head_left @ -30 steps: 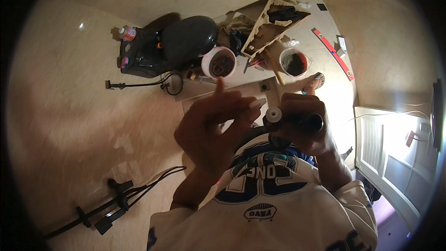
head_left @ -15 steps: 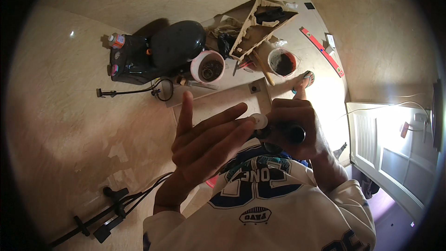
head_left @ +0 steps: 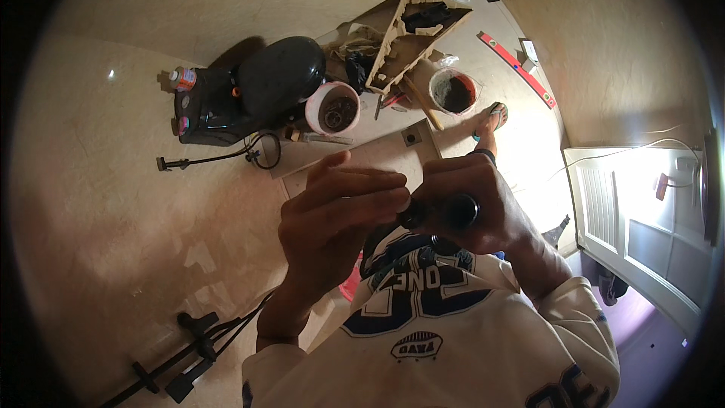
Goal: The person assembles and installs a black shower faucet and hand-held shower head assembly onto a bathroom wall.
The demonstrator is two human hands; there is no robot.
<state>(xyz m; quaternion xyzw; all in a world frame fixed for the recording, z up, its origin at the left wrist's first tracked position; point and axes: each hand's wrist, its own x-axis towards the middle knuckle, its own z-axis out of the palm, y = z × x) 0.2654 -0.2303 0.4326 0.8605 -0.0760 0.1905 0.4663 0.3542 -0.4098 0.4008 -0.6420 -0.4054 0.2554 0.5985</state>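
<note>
My right hand (head_left: pixel 470 195) is wrapped round a black fitting (head_left: pixel 459 212) with a round, tube-like end that faces up. Most of its body is hidden by the fingers and palm, so I cannot tell its exact kind. Close by on the left, my left hand (head_left: pixel 340 208) has its fingers pressed together, their tips against the fitting's left end. Whatever those fingertips pinch is hidden from view. Both hands are in front of my chest, above the floor.
A black toilet (head_left: pixel 283 75) with bottles on its tank stands at the far left. Beside it are a white bucket (head_left: pixel 311 117), a moulded cardboard tray (head_left: pixel 404 53), a second bucket (head_left: pixel 474 91) and a red spirit level (head_left: pixel 516 69). Black hoses (head_left: pixel 219 325) and a white door (head_left: pixel 642 219) flank me.
The white disc at my left fingertips has gone out of sight. My left fingers have drawn together against the fitting, and the right hand has turned and shifted slightly left.
</note>
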